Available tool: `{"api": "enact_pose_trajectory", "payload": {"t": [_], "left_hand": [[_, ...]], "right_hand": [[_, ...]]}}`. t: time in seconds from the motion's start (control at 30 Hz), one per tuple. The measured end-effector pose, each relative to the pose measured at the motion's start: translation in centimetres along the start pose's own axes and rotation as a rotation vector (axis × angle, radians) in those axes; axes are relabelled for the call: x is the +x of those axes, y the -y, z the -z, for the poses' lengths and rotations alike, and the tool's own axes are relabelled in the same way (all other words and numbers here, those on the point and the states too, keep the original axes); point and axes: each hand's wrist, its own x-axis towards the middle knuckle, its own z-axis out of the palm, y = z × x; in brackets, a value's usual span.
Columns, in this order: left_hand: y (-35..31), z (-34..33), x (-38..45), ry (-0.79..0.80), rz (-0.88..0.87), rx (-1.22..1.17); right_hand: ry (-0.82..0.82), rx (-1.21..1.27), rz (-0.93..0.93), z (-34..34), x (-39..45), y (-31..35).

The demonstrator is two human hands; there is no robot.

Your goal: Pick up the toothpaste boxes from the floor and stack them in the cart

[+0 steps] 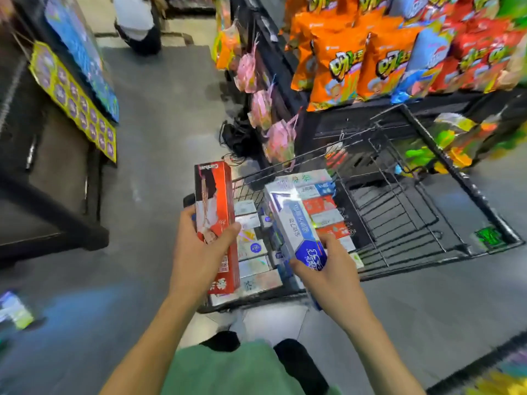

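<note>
My left hand grips a long red toothpaste box, held upright over the near left corner of the black wire cart. My right hand grips a white and blue toothpaste box, tilted above the stacks in the cart. Several toothpaste boxes lie stacked in rows in the near left part of the cart. A blurred box lies on the floor at the far left.
Shelves of orange and red snack bags stand right behind the cart, with pink packets hanging at the shelf end. A dark display table stands on the left. Another person is far down the grey aisle.
</note>
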Motion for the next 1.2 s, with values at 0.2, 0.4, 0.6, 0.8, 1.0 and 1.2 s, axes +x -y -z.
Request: {"api": "enact_pose_trajectory", "payload": {"t": [0.2, 0.4, 0.6, 0.8, 1.0, 1.2], "left_hand": [[2.2, 0.1, 3.1, -0.254, 0.122, 0.017], [6.2, -1.2, 6.7, -0.439, 0.201, 0.099], [11.9, -3.1, 10.4, -0.436, 0.206, 0.195], [17.4, -3.9, 13.0, -0.45, 0.19, 0.305], [19.4, -4.7, 14.3, -0.401, 0.175, 0.382], [20.8, -5.4, 15.9, -0.311, 0.102, 0.559]], "right_hand": [[0.232, -0.426, 0.277, -2.4, 10.0, -1.1], [0.42, -0.767, 0.594, -8.8, 22.1, -5.1], [0.55, -0.769, 0.753, -17.8, 31.5, -9.9], [0.543, -0.652, 0.856, -26.3, 36.1, -13.3], [0.346, -0.615, 0.933, -28.4, 37.0, -14.9], [0.224, -0.518, 0.913, -27.9, 37.1, -15.6]]}}
